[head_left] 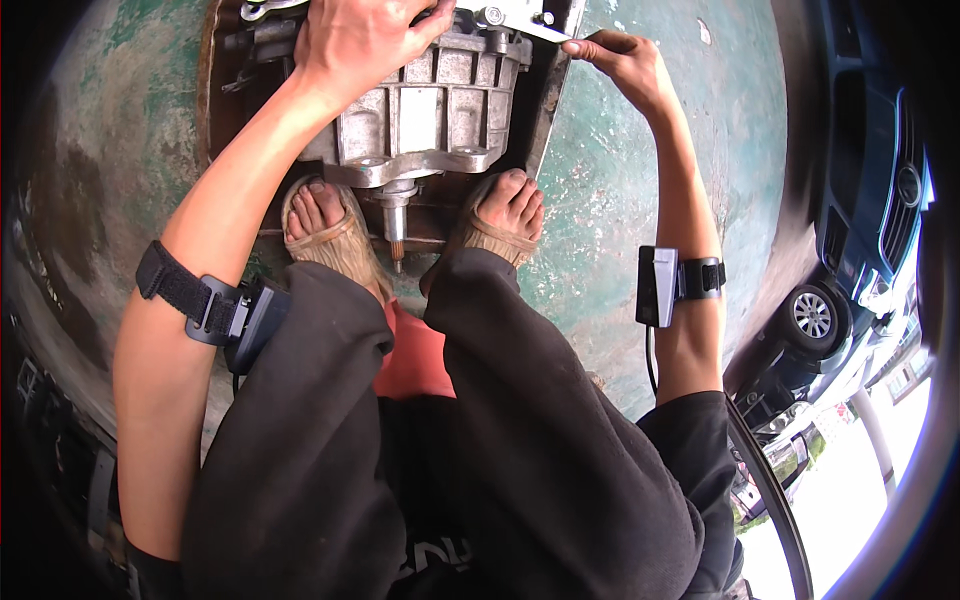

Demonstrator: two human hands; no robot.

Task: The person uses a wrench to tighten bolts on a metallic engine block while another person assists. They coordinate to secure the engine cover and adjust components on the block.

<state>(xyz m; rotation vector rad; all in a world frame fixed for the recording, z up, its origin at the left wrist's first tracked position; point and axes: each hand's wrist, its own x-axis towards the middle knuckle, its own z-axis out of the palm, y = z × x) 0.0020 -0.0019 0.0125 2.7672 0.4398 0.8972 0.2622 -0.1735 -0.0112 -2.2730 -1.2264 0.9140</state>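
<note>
A grey cast-metal gearbox (pixel 415 115) with a ribbed housing stands between my feet, and its splined shaft (pixel 396 220) points toward me. At the far edge of the view, my left hand (pixel 360 45) is curled over the left part of the gearbox, thumb stretched to the right. What its fingers close on is cut off or hidden. On the right, my right hand (pixel 625 68) pinches the outer end of a slim silver wrench (pixel 545 33) between thumb and fingers. The wrench reaches across the gearbox's far right side, near a bolt head (pixel 493 15); its other end is hidden.
A metal frame (pixel 548 110) surrounds the gearbox. My sandalled feet (pixel 508 215) rest on its near edge. Another silver spanner-like end (pixel 262 9) shows at the far left. Worn green floor (pixel 660 190) lies around. A blue car (pixel 880 190) stands at the right.
</note>
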